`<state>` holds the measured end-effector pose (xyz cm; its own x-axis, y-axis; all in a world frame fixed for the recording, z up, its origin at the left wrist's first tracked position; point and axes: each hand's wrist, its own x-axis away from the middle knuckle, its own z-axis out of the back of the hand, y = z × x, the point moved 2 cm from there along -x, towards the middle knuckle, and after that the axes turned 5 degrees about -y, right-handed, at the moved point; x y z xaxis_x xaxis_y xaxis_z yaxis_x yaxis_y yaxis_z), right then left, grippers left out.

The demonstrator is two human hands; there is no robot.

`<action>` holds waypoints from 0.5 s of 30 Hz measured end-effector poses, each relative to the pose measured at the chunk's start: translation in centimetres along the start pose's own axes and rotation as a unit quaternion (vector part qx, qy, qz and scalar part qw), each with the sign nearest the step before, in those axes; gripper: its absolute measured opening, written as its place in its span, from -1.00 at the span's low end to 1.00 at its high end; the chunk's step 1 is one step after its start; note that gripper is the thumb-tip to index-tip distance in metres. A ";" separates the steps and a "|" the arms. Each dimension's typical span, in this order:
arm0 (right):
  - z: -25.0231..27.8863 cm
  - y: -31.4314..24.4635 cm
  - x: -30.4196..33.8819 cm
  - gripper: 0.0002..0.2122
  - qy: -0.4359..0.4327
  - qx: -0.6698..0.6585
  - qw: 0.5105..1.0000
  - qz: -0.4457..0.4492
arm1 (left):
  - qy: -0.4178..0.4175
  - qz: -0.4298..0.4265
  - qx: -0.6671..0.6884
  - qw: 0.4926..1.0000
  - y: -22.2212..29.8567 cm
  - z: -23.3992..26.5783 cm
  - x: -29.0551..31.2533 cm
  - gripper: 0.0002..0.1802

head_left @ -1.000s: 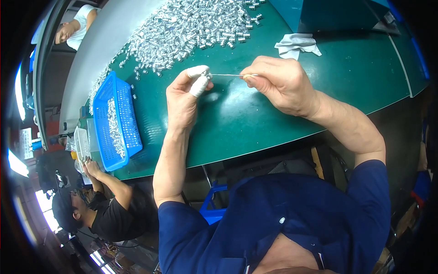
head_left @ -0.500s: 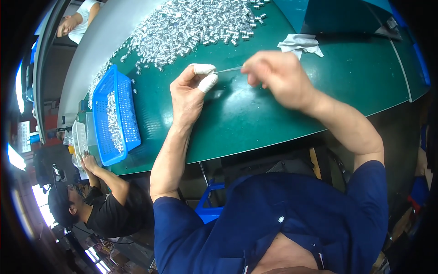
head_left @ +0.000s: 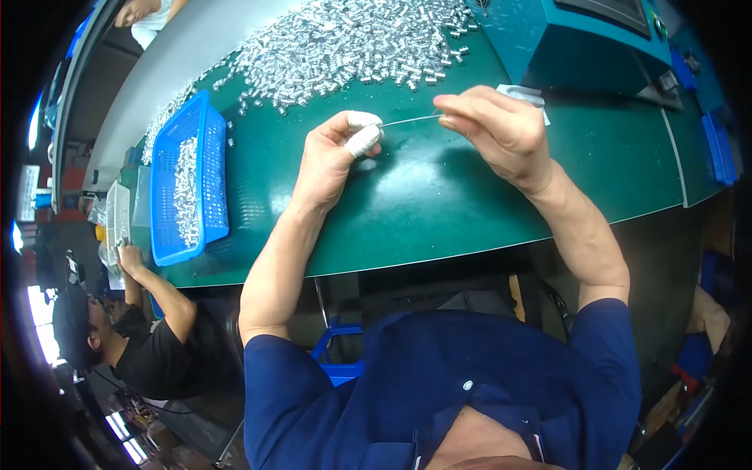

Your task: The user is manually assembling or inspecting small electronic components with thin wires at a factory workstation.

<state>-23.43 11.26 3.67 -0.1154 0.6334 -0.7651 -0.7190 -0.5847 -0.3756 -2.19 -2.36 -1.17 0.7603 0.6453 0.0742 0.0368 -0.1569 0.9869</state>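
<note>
A thin straight metal rod or wire (head_left: 411, 121) spans the gap between my two hands above the green table (head_left: 439, 204). My right hand (head_left: 509, 133) pinches its right end between thumb and fingers. The other end meets the fingertips of my left hand (head_left: 325, 160), whose thumb and forefinger wear white finger covers and press together. What that pinch holds is too small and covered to make out. Beyond both hands spreads a large heap of small shiny metal cylindrical parts (head_left: 352, 51).
A blue plastic basket (head_left: 217, 180) with similar parts stands left of my left forearm. Behind my right hand lies a white cloth (head_left: 523, 94), near a teal box-shaped machine (head_left: 595, 59). At the far left, a co-worker's hand (head_left: 131, 258) is by a pale tray (head_left: 117, 215).
The whole view has shifted slightly. My right hand, blurred before, shows sharply and sits a little farther from my left fingertips, with more of the rod exposed. My left hand keeps its pinch.
</note>
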 end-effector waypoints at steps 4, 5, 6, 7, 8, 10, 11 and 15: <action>0.1 -0.1 0.2 -0.84 -0.023 0.112 0.991 0.064 | -0.003 -0.014 0.005 1.000 0.4 -0.4 0.3 -0.82; -0.2 0.3 0.5 -0.87 -0.035 0.030 0.997 -0.061 | 0.015 -0.034 -0.047 0.998 0.8 -0.7 0.6 -0.82; -0.5 0.7 0.9 -0.86 -0.047 -0.051 0.980 -0.184 | 0.032 -0.054 -0.100 0.993 1.1 -0.9 0.8 -0.82; -0.6 0.8 0.9 -0.86 -0.050 -0.050 0.981 -0.182 | 0.034 -0.056 -0.097 0.993 1.0 -0.8 0.8 -0.82; -0.9 1.5 1.1 -0.84 -0.082 -0.154 0.935 -0.307 | 0.046 -0.096 -0.155 0.982 0.9 -0.6 0.7 -0.82; -1.7 2.4 1.9 -0.80 -0.135 -0.344 0.763 -0.530 | 0.057 -0.135 -0.210 0.967 0.9 -0.2 0.4 -0.81; -2.0 2.5 1.8 -0.79 -0.155 -0.343 0.757 -0.534 | 0.062 -0.127 -0.235 0.962 0.9 -0.1 0.5 -0.81; -1.6 0.8 1.0 -0.81 -0.074 -0.204 0.924 -0.316 | 0.035 -0.030 -0.116 0.992 0.6 0.2 -0.1 -0.82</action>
<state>-23.02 10.62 1.76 0.1253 0.9581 -0.2576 -0.3597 -0.1981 -0.9118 -2.08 -2.69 -0.59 0.7140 0.7000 0.0157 -0.0756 0.0547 0.9956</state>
